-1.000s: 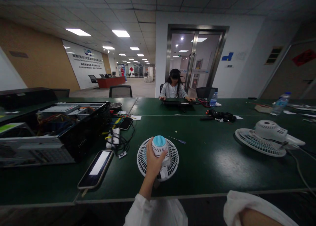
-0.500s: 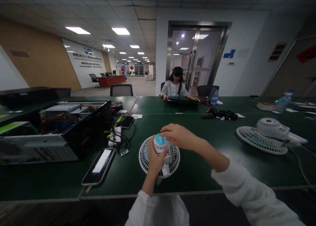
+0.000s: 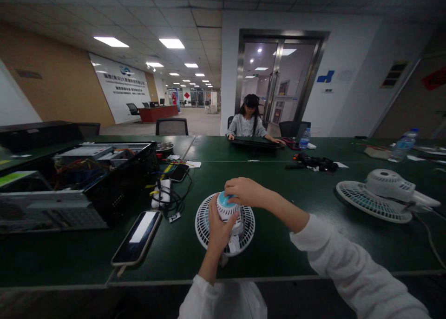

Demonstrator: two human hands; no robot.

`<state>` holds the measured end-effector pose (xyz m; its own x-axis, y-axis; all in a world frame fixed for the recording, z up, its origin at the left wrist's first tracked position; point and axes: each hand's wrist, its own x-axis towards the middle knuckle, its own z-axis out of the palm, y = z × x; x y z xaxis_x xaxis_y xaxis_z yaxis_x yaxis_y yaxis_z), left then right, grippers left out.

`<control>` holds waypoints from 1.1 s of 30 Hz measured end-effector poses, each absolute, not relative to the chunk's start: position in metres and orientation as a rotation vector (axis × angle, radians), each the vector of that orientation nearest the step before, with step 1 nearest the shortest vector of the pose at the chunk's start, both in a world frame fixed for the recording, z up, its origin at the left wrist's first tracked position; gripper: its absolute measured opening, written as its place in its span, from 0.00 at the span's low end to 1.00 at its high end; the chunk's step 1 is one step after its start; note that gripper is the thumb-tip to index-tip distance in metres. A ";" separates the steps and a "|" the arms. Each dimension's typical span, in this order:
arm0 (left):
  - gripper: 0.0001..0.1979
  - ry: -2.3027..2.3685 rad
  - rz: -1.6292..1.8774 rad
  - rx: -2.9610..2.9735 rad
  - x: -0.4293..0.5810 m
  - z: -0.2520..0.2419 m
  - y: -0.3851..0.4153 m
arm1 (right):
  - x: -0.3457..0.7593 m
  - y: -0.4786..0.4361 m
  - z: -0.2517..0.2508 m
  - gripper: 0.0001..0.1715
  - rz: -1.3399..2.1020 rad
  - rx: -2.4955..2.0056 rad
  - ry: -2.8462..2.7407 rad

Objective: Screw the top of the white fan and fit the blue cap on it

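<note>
one round white plastic fan (image 3: 227, 212) is clasped by the curled left hand (image 3: 218, 227), its round turquoise cap (image 3: 221, 200) pinched by the right hand (image 3: 248, 190). if slackly braced, it could be spun.

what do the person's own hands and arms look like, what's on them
The left hand and right hand are bare, with no gloves. The left sleeve and right sleeve are white and loose, with no markings visible; both end short of the hands, and the right one is bunched into creases.
</note>
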<state>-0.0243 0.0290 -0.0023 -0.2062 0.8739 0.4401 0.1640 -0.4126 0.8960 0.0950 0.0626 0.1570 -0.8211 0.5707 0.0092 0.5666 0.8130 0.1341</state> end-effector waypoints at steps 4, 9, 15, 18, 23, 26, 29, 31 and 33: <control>0.35 1.262 1.658 1.494 -0.024 -0.002 0.030 | 0.085 0.054 0.153 0.11 0.279 1.090 2.906; 0.33 1.261 1.710 1.514 -0.022 0.001 0.029 | 0.061 0.045 0.137 0.15 0.182 1.785 2.644; 0.33 1.255 1.681 1.514 -0.023 0.001 0.028 | 0.071 0.048 0.141 0.15 -0.185 1.821 2.783; 0.34 1.249 1.662 1.516 -0.024 -0.002 0.030 | 0.090 0.053 0.150 0.14 -0.272 1.497 2.961; 0.35 1.250 1.664 1.520 -0.025 -0.005 0.031 | 0.104 0.066 0.155 0.16 -0.245 1.126 3.019; 0.34 1.248 1.667 1.515 -0.025 -0.005 0.030 | 0.102 0.070 0.156 0.16 -0.151 1.096 3.011; 0.34 1.252 1.658 1.502 -0.024 -0.003 0.029 | 0.097 0.066 0.154 0.16 -0.021 1.175 2.972; 0.34 1.252 1.661 1.495 -0.023 -0.002 0.029 | 0.089 0.060 0.148 0.16 0.084 1.322 2.933; 0.34 1.248 1.681 1.497 -0.022 -0.001 0.029 | 0.079 0.052 0.137 0.17 0.192 1.554 2.856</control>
<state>-0.0224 0.0288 -0.0015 -0.2192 0.8712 0.4393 0.1686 -0.4096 0.8965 0.0788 0.0521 0.1374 -0.5393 0.8274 0.1569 0.8409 0.5390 0.0480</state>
